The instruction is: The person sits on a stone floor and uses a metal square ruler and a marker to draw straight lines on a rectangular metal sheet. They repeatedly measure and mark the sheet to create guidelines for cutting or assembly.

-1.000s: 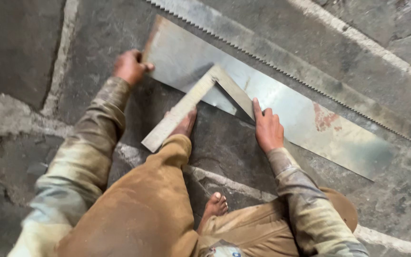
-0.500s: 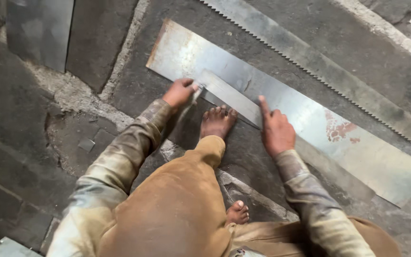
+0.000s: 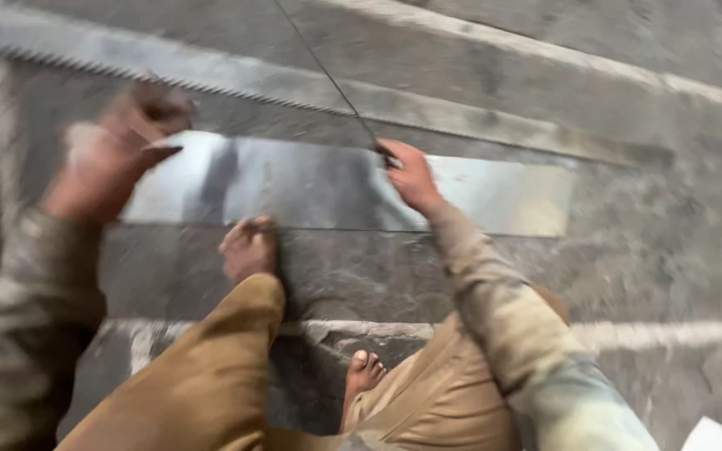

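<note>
Crouched low, we pin the long metal sheet (image 3: pixel 311 188) flat on the stone floor (image 3: pixel 628 250) under one bare foot (image 3: pixel 248 246); our right hand (image 3: pixel 411 175) presses fingers closed onto its far edge, while our blurred left hand (image 3: pixel 114 154) grips its left end, so it cannot slide.

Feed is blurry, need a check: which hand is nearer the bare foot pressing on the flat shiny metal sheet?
Left. The left hand hovers up-left of the bare foot; the right hand rests on the metal sheet, farther right.
</note>
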### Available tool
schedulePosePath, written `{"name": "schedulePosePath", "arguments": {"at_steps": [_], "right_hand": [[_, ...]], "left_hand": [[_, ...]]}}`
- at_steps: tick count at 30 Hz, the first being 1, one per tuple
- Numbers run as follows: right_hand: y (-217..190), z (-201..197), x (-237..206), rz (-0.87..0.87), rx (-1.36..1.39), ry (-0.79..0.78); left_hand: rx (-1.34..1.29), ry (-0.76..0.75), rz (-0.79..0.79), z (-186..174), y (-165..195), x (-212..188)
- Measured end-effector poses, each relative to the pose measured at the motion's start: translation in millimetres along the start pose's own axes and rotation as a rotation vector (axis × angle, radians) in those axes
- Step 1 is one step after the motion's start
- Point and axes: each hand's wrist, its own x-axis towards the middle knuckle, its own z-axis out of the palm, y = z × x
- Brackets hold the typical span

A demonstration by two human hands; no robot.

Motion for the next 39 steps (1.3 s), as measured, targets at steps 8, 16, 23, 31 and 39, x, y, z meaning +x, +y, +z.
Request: {"name": "schedulePosePath", "arguments": {"at_steps": [8, 16, 23, 31, 39], "right_hand": [[-46, 27, 43, 0.040, 0.085, -0.257], [143, -228, -199, 0.891, -0.257, 0.169], [198, -240, -272, 0.916, -0.728, 0.512], [192, -197, -244, 0.941, -0.549, 0.357], [115, -62, -264, 0.734, -0.143, 0.001]], "left_hand": [[0.466, 0.148, 0.179, 159, -61, 47], [1.068, 0.176, 0.163, 83, -85, -16], [1.144, 0.170, 0.166, 1, -143, -72], [1.536, -0.031, 0.110, 27, -115, -76], [1.465, -0.262, 0.154, 67, -108, -27]]}}
